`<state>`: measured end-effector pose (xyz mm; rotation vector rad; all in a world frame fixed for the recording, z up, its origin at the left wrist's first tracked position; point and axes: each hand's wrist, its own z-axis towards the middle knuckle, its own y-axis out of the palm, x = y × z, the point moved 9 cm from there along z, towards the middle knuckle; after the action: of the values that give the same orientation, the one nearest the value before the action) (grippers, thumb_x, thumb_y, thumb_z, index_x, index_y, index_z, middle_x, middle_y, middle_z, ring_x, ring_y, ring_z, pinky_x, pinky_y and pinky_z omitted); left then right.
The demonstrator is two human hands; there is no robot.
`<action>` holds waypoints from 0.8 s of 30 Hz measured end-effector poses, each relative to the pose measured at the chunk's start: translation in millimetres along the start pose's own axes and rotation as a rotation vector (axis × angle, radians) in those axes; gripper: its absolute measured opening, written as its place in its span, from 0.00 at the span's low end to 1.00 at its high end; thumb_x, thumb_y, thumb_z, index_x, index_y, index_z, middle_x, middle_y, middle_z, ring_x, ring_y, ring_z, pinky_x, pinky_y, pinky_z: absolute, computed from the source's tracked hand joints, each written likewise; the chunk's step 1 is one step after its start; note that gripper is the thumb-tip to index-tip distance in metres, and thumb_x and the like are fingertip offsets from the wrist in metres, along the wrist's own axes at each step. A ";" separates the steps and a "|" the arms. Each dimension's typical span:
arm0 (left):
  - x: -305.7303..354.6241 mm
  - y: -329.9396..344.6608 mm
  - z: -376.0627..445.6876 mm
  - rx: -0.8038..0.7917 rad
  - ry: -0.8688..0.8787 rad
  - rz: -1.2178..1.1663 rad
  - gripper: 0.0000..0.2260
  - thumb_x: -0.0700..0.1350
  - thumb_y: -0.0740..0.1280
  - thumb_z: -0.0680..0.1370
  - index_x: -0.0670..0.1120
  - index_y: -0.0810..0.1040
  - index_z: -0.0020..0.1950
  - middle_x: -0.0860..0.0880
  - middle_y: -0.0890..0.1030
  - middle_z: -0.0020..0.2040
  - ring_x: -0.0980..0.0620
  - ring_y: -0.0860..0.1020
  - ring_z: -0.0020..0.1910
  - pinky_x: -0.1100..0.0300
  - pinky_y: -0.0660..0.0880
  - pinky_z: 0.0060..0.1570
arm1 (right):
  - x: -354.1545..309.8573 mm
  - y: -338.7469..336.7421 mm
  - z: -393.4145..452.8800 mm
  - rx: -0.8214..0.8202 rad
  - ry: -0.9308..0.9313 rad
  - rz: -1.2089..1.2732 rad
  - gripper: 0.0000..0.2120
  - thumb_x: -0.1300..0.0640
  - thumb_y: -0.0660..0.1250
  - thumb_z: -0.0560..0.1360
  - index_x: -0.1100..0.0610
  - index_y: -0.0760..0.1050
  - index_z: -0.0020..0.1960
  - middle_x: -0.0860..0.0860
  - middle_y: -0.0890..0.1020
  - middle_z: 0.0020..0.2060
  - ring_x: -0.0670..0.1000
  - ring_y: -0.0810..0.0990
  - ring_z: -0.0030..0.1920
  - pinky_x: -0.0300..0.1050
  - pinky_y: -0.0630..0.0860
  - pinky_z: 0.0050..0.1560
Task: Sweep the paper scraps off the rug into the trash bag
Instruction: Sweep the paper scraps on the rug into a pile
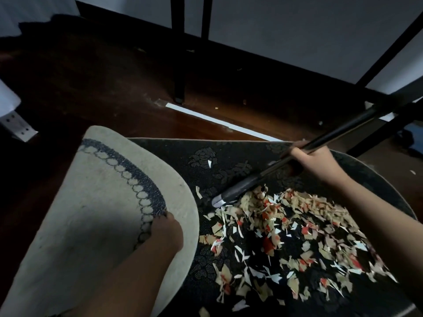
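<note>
While the left hand (166,232) grips the folded rug (96,202), the right hand (313,161) holds the broom (297,154); scraps (297,236) lie lower right, just below its head.

Dark wooden floor (103,83), black furniture legs (179,65) near a pale wall (297,30)

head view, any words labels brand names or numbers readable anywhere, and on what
None can be read.
The paper scraps show only red, tan and white patches; any print is too blurred to tell.
The broom handle in the right hand shows no marking.
The rug and the folded-back pale flap that the left hand grips carry patterns only, no lettering.
</note>
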<state>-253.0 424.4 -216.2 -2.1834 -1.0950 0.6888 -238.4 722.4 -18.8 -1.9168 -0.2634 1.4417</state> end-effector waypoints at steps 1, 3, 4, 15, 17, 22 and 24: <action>1.9 -0.7 -0.4 0.012 0.005 0.008 0.24 0.47 0.54 0.83 0.40 0.58 0.77 0.41 0.56 0.77 0.44 0.64 0.72 0.55 0.63 0.68 | -2.3 -5.7 -0.3 0.015 -0.019 -0.001 0.12 0.63 0.60 0.80 0.56 0.76 0.40 0.53 0.80 0.34 0.38 0.80 0.28 0.32 0.75 0.30; 5.8 -4.7 -0.9 0.038 0.018 0.017 0.23 0.47 0.54 0.82 0.41 0.61 0.76 0.42 0.59 0.75 0.45 0.65 0.71 0.56 0.63 0.67 | -6.2 -14.5 -1.0 0.042 -0.036 0.027 0.13 0.63 0.59 0.80 0.57 0.76 0.39 0.53 0.79 0.33 0.39 0.79 0.28 0.33 0.76 0.31; 7.9 -7.0 -0.8 0.042 0.024 0.018 0.22 0.48 0.55 0.82 0.41 0.62 0.75 0.42 0.60 0.74 0.45 0.65 0.71 0.56 0.64 0.67 | -7.5 -17.7 -0.5 0.058 -0.030 0.063 0.13 0.63 0.59 0.81 0.57 0.76 0.40 0.53 0.79 0.32 0.40 0.79 0.28 0.32 0.76 0.30; 13.0 -0.1 9.9 0.042 0.026 0.027 0.23 0.47 0.55 0.82 0.39 0.61 0.75 0.41 0.61 0.73 0.44 0.65 0.70 0.55 0.62 0.68 | 20.2 17.7 22.6 0.347 0.180 0.300 0.10 0.54 0.61 0.80 0.58 0.78 0.47 0.49 0.83 0.36 0.40 0.82 0.34 0.39 0.79 0.42; 10.8 3.4 12.9 0.031 0.022 0.031 0.24 0.47 0.54 0.82 0.38 0.59 0.76 0.40 0.58 0.75 0.43 0.64 0.71 0.54 0.61 0.69 | 18.8 20.7 24.6 0.425 0.182 0.203 0.13 0.52 0.60 0.79 0.56 0.78 0.41 0.48 0.82 0.33 0.42 0.82 0.35 0.43 0.77 0.42; 6.9 4.8 20.5 0.037 0.017 0.012 0.23 0.47 0.55 0.82 0.39 0.60 0.75 0.40 0.59 0.74 0.43 0.66 0.69 0.54 0.64 0.66 | 31.6 35.0 26.3 0.414 0.298 0.321 0.12 0.53 0.61 0.79 0.53 0.73 0.37 0.49 0.81 0.33 0.48 0.81 0.35 0.41 0.77 0.40; 7.6 4.6 22.0 0.041 0.015 0.006 0.23 0.48 0.55 0.82 0.39 0.61 0.75 0.40 0.60 0.74 0.43 0.66 0.69 0.54 0.64 0.67 | 33.2 49.2 27.9 0.290 0.319 0.370 0.10 0.55 0.62 0.79 0.54 0.74 0.39 0.49 0.82 0.33 0.47 0.81 0.34 0.42 0.78 0.41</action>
<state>-261.4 434.6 -235.9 -2.1553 -1.0579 0.6904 -263.8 716.5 -79.0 -1.9769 0.4465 1.2845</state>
